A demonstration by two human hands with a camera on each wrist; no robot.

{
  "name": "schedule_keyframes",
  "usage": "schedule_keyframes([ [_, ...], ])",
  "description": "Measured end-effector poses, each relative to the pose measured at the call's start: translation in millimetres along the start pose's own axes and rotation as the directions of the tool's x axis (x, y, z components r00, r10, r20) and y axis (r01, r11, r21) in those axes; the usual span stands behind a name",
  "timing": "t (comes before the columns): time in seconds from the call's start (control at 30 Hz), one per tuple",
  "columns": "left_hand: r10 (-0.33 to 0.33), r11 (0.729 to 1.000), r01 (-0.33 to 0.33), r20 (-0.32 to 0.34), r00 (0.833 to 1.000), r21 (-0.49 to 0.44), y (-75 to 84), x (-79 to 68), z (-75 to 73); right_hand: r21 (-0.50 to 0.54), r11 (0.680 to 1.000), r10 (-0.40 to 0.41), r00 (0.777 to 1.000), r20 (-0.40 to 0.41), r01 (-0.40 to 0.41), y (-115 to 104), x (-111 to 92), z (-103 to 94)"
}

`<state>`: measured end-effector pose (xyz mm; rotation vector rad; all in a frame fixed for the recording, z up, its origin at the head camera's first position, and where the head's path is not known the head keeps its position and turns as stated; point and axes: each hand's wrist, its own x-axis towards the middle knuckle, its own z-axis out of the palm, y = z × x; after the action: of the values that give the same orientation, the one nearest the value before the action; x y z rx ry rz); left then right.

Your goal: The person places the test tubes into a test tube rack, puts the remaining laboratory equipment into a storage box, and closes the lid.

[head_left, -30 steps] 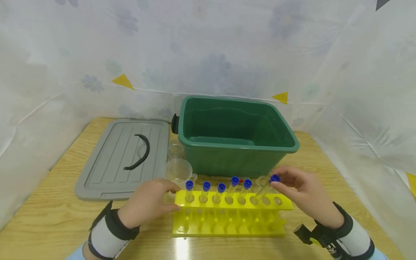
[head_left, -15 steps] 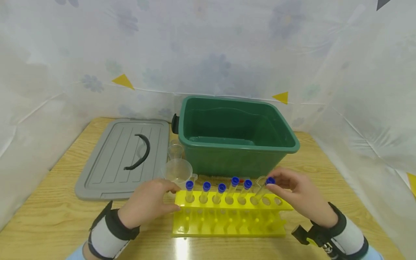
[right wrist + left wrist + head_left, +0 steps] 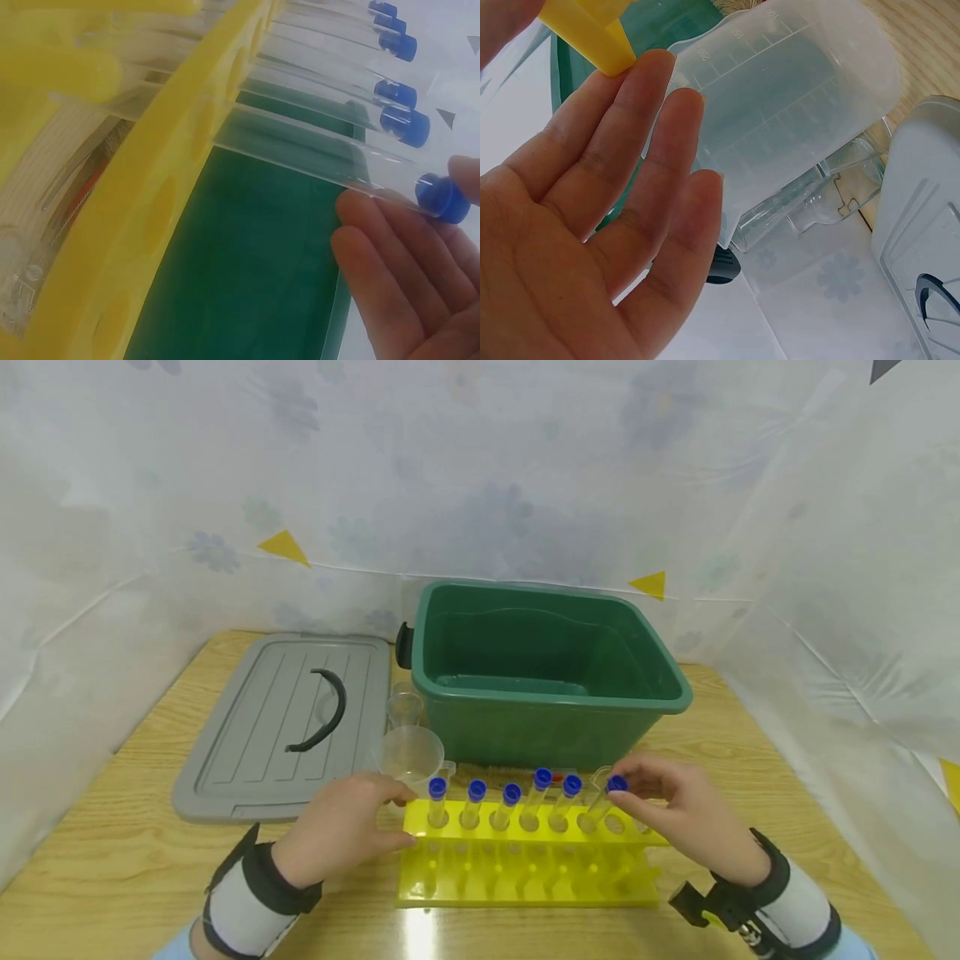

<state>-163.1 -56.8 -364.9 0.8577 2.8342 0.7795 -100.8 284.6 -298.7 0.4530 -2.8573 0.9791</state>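
A yellow test tube rack [image 3: 517, 895] stands on the table, holding several clear test tubes with blue caps. My left hand [image 3: 341, 827] pinches the left end of the rack's upper plate between thumb and forefinger; its other fingers extend past it in the left wrist view. At the right, my right hand [image 3: 693, 814] holds a test tube [image 3: 322, 159] by its blue cap [image 3: 442, 198], thumb on one side. That tube passes through a hole of the upper plate and leans to the right. Two unfilled holes lie to its right, partly behind the hand.
Behind the rack stands a green bin [image 3: 551, 700] with a black handle. A grey lid [image 3: 262, 718] lies at the left. A plastic measuring beaker [image 3: 780, 90] and clear cups [image 3: 405, 708] sit between them. Brushes and glassware lie behind the rack.
My right hand has moved left and slightly down with the test tube, which now stands less tilted and a little lower in its hole. The left hand and rack have stayed put.
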Motion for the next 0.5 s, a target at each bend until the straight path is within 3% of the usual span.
schedule_keyframes([
  [0.5,-0.023,1.0,0.023,0.018,1.0,-0.004,1.3,0.5,-1.4,0.011,1.0,0.025,0.999,0.039,-0.026,1.8,0.5,3.0],
])
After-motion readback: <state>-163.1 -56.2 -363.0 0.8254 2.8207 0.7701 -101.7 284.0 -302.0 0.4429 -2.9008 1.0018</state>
